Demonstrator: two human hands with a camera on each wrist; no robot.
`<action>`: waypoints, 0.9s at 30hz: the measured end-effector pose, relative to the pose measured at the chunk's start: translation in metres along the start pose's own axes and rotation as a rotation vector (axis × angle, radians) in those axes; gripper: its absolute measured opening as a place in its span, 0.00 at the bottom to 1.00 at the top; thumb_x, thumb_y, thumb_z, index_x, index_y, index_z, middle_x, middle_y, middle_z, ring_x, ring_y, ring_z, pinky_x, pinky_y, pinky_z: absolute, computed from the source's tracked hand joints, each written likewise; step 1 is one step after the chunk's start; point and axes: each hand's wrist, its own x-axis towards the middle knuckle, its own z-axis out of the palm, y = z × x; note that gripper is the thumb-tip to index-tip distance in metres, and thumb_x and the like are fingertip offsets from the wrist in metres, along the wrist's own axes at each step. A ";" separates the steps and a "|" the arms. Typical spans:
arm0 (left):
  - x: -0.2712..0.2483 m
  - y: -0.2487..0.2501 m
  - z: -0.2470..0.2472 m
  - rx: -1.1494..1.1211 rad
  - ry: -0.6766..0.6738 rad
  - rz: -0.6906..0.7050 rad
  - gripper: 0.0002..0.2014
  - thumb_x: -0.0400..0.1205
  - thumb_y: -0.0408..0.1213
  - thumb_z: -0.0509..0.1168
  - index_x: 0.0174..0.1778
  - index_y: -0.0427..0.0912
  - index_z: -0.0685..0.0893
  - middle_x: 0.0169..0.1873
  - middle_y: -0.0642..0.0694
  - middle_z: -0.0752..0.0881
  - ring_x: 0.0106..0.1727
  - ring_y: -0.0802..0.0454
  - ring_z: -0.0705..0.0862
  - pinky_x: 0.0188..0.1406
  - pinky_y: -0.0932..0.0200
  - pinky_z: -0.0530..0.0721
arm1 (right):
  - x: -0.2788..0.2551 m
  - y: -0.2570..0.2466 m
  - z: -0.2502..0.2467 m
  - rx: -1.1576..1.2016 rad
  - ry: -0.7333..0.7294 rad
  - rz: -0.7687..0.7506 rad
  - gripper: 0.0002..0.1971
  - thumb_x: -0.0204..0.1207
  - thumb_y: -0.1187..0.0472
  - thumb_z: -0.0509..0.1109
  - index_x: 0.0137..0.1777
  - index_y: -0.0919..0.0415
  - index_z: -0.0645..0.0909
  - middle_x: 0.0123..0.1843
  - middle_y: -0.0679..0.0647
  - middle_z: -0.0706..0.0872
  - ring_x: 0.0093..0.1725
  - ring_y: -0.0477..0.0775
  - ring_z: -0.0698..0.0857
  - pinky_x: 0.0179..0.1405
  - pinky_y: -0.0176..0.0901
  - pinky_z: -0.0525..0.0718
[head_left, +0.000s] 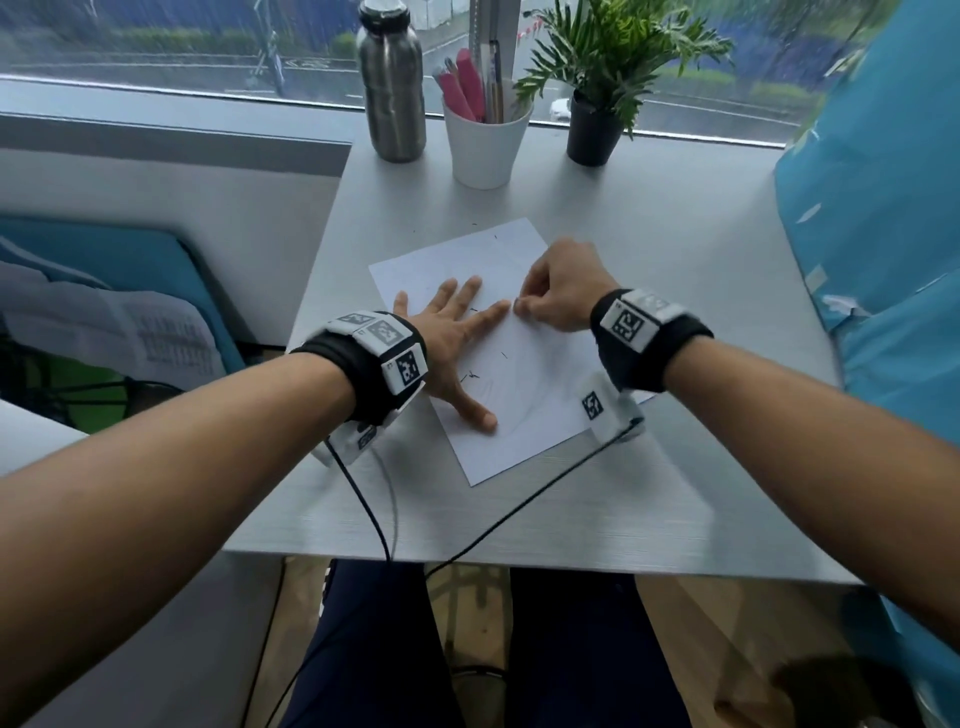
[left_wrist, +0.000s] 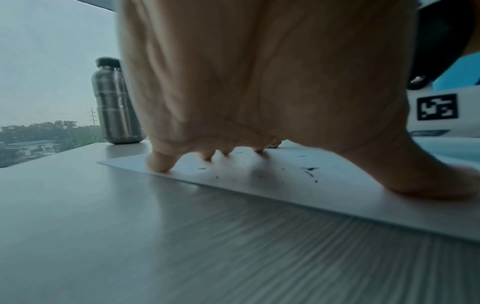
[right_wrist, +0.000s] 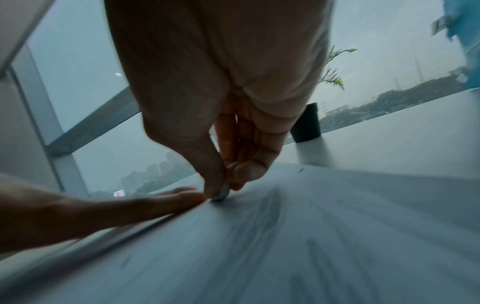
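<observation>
A white sheet of paper (head_left: 524, 415) lies slanted on the grey table (head_left: 691, 244), with faint pencil lines and small dark crumbs on it. My left hand (head_left: 452, 332) rests flat on the sheet with fingers spread; the left wrist view shows the left hand (left_wrist: 259, 102) with fingertips and thumb down on the paper (left_wrist: 285, 195). My right hand (head_left: 545, 301) is just right of the left index fingertip. In the right wrist view the right hand (right_wrist: 223, 185) pinches a small pale block, likely an eraser (right_wrist: 221, 195), with its lower end on the paper (right_wrist: 285, 236).
At the table's far edge by the window stand a steel bottle (head_left: 393, 83), a white cup of pens (head_left: 485, 145) and a potted plant in a black pot (head_left: 595, 130). A blue panel (head_left: 883, 234) borders the right side. Black cables (head_left: 374, 514) trail off the near edge.
</observation>
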 end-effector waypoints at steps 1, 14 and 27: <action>0.000 0.000 0.000 0.000 -0.001 -0.003 0.74 0.49 0.78 0.75 0.81 0.67 0.31 0.81 0.54 0.24 0.83 0.49 0.26 0.76 0.24 0.34 | -0.008 -0.005 0.005 -0.001 -0.005 -0.022 0.07 0.69 0.60 0.75 0.42 0.63 0.92 0.38 0.55 0.92 0.39 0.51 0.87 0.46 0.39 0.84; 0.000 0.001 0.000 0.015 -0.009 0.000 0.74 0.49 0.78 0.74 0.81 0.66 0.30 0.81 0.54 0.24 0.82 0.49 0.25 0.76 0.24 0.34 | -0.015 -0.006 0.004 -0.036 -0.035 -0.057 0.06 0.69 0.59 0.76 0.42 0.60 0.92 0.40 0.55 0.92 0.41 0.53 0.89 0.50 0.41 0.86; 0.001 -0.002 0.002 0.008 -0.002 0.020 0.74 0.48 0.78 0.74 0.81 0.68 0.31 0.81 0.55 0.25 0.82 0.50 0.25 0.76 0.23 0.35 | 0.011 0.003 -0.006 -0.066 0.003 -0.001 0.08 0.70 0.59 0.76 0.44 0.61 0.92 0.43 0.55 0.93 0.44 0.52 0.89 0.49 0.34 0.80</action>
